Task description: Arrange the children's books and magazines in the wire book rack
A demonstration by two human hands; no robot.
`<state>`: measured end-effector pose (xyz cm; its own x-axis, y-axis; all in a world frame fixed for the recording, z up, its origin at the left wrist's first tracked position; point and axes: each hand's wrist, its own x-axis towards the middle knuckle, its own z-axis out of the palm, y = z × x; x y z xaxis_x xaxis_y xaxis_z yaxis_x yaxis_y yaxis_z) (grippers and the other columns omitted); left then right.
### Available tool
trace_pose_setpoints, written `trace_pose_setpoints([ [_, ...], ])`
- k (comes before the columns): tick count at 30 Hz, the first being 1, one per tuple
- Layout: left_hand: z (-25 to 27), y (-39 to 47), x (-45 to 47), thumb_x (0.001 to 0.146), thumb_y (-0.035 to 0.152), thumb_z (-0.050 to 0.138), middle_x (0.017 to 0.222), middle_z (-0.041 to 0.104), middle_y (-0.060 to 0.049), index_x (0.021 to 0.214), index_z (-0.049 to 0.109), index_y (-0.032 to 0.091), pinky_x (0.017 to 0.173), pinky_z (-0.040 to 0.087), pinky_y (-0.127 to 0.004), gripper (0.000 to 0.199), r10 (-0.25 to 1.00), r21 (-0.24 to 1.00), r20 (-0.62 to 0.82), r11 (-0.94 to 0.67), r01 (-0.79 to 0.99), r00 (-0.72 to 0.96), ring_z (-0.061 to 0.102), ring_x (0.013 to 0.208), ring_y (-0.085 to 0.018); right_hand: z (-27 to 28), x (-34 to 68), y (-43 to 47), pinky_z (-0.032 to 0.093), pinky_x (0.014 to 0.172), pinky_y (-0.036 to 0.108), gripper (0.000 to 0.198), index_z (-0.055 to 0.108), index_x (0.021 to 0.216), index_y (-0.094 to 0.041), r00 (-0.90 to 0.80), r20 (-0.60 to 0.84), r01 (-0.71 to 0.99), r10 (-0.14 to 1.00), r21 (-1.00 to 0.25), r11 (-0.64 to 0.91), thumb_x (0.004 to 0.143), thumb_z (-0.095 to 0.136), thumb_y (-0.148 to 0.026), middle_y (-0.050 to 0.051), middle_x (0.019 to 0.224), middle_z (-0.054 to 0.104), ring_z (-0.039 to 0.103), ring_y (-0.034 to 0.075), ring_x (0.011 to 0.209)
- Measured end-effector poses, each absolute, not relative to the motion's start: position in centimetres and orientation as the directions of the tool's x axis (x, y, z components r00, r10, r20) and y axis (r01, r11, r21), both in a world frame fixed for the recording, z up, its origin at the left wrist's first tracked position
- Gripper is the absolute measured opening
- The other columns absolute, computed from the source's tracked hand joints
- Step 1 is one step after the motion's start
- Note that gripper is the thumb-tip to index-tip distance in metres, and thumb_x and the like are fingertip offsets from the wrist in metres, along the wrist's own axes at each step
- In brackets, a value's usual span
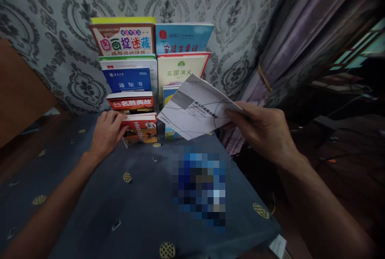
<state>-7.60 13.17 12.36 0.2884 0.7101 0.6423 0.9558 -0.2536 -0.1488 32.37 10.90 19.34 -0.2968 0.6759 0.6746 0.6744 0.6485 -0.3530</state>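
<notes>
My right hand (264, 130) grips a thin white booklet (195, 110) by its right edge, thumb on top. The booklet is tilted in the air and covers part of the right column of books. At the front of the left column, my left hand (108, 130) pinches the upper left corner of a red book (141, 128), which stands upright. Just behind it is another red-covered book (132, 102). Farther back stand a blue booklet (129, 79) and a large picture book (123, 38). Whatever holds the books up is hidden.
In the right column stand a cream book (171, 66) and a blue storybook (183, 36). A blurred-out blue item (200, 186) lies on the dark patterned tablecloth (99, 198). Patterned wallpaper rises behind; a curtain (252, 74) hangs at right. A brown panel (21, 90) is at left.
</notes>
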Motion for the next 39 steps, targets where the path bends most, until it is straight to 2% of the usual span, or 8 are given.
trace_pose_setpoints([
  [10,13.4,13.0,-7.5,0.092,0.025,0.054,0.113,0.067,-0.011,0.109,0.057,0.020,0.089,0.050,-0.042,0.018,0.761,-0.094,0.580,-0.291,0.952,0.290,0.060,0.106,-0.029,18.4,31.2,12.0,0.044,0.053,0.023,0.025,0.062,0.077,-0.020,-0.323,0.615,0.652,0.720,-0.407,0.640,0.096,0.050,-0.032,0.001,0.061,0.066,0.064,0.017,0.054],
  [15,12.6,12.8,-7.6,0.090,0.025,0.058,0.129,0.066,-0.013,0.121,0.053,0.020,0.100,0.051,-0.045,0.032,0.778,-0.027,0.566,-0.312,0.950,0.272,0.059,0.123,-0.030,17.9,30.0,12.9,0.045,0.054,0.023,0.024,0.065,0.084,-0.020,-0.341,0.572,0.623,0.746,-0.456,0.635,0.096,0.047,-0.031,0.000,0.064,0.067,0.066,0.017,0.056],
  [19,11.7,12.7,-7.8,0.091,0.027,0.059,0.138,0.061,-0.015,0.128,0.048,0.019,0.106,0.049,-0.046,0.040,0.771,-0.003,0.573,-0.339,0.941,0.279,0.055,0.133,-0.031,17.7,29.1,13.9,0.047,0.057,0.023,0.025,0.065,0.082,-0.021,-0.375,0.563,0.610,0.736,-0.448,0.654,0.095,0.047,-0.031,0.001,0.064,0.067,0.068,0.018,0.059],
  [25,11.2,12.7,-7.8,0.091,0.025,0.059,0.130,0.064,-0.017,0.120,0.052,0.018,0.103,0.051,-0.046,0.031,0.752,0.015,0.598,-0.354,0.935,0.276,0.054,0.135,-0.032,18.2,28.6,14.4,0.046,0.055,0.023,0.025,0.063,0.080,-0.022,-0.378,0.571,0.614,0.729,-0.435,0.659,0.096,0.047,-0.032,0.001,0.062,0.067,0.068,0.018,0.059],
  [29,11.0,13.1,-7.7,0.092,0.025,0.058,0.129,0.065,-0.016,0.123,0.052,0.018,0.103,0.051,-0.047,0.033,0.727,0.000,0.632,-0.346,0.938,0.268,0.058,0.129,-0.031,18.6,29.1,14.3,0.047,0.055,0.023,0.026,0.066,0.082,-0.022,-0.383,0.569,0.626,0.728,-0.419,0.658,0.096,0.047,-0.033,0.000,0.062,0.066,0.067,0.017,0.057],
  [33,10.9,13.3,-7.5,0.092,0.022,0.055,0.129,0.065,-0.018,0.114,0.059,0.018,0.105,0.049,-0.052,0.023,0.710,-0.031,0.639,-0.361,0.932,0.296,0.054,0.134,-0.033,19.1,30.1,13.9,0.047,0.055,0.023,0.026,0.068,0.085,-0.020,-0.388,0.582,0.638,0.715,-0.390,0.664,0.096,0.049,-0.033,0.000,0.063,0.067,0.065,0.016,0.055],
  [39,10.7,13.1,-7.7,0.092,0.020,0.055,0.130,0.067,-0.016,0.120,0.058,0.019,0.103,0.048,-0.053,0.029,0.730,-0.016,0.611,-0.378,0.926,0.308,0.049,0.139,-0.033,19.2,30.9,13.3,0.047,0.054,0.023,0.027,0.069,0.088,-0.019,-0.389,0.581,0.629,0.715,-0.399,0.667,0.096,0.050,-0.037,0.001,0.064,0.068,0.065,0.017,0.056],
])
